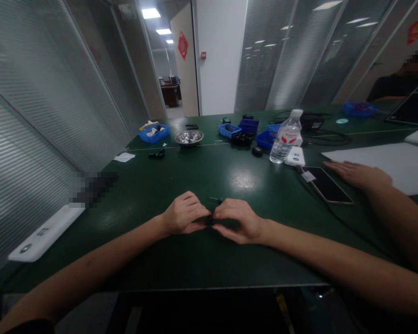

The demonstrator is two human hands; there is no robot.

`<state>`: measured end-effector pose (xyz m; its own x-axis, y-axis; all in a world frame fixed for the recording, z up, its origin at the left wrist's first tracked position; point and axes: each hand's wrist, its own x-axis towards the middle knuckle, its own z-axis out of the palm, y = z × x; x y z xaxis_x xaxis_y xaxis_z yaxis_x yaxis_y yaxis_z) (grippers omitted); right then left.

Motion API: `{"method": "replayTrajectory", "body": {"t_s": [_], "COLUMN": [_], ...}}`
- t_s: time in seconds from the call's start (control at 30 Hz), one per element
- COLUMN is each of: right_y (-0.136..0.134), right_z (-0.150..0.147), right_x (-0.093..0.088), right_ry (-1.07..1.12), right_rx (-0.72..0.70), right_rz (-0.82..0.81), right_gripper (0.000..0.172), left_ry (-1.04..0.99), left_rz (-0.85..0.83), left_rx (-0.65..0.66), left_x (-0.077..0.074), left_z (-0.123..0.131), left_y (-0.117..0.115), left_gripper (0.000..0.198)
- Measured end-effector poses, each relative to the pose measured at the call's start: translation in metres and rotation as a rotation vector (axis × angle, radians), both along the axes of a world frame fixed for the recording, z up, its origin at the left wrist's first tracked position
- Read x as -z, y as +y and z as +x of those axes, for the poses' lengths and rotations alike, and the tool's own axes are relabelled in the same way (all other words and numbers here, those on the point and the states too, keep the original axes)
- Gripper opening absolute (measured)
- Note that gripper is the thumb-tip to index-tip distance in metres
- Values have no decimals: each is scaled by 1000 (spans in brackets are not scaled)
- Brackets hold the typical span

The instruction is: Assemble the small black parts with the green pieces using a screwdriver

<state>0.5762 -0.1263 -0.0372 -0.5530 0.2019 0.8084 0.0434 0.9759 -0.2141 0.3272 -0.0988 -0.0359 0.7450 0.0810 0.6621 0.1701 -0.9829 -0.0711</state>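
Both my hands meet over the near middle of the dark green table (pixel 153 260). Between their fingertips sits a small black part (pixel 209 221), mostly covered by the fingers, so its kind does not show. My left hand (pixel 184 214) pinches it from the left with thumb and fingers. From the right, my right hand (pixel 239 221) is closed on it in the same way. Just beyond the right hand lies a thin tool with a metal shaft (pixel 214 199), its other end hidden behind my fingers.
A co-worker's hand (pixel 362 176) rests at right beside a phone (pixel 327 184). Behind the phone stand a water bottle (pixel 286 137) and a white power bank (pixel 295 157). Farther back are a metal bowl (pixel 189 143), a blue basket (pixel 154 138) and a black part (pixel 156 154).
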Motion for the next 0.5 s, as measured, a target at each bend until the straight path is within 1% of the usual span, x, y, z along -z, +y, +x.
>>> {"method": "replayTrajectory", "body": {"t_s": [0.17, 0.27, 0.43, 0.5], "right_y": [0, 1, 1, 1], "right_z": [2, 3, 1, 0], "right_x": [-1, -1, -3, -5], "right_ry": [-68, -82, -96, -105], "right_rx": [12, 7, 42, 64], "right_rz": [-44, -53, -17, -11], "right_gripper": [42, 43, 42, 41], "left_ry": [-21, -23, -82, -102], "left_rz": [2, 0, 42, 81], "left_rx": [17, 32, 8, 11], "left_x": [-1, -2, -4, -5], "left_z": [0, 0, 2, 3], "left_y": [0, -1, -4, -5], "left_gripper": [18, 18, 32, 32]}}
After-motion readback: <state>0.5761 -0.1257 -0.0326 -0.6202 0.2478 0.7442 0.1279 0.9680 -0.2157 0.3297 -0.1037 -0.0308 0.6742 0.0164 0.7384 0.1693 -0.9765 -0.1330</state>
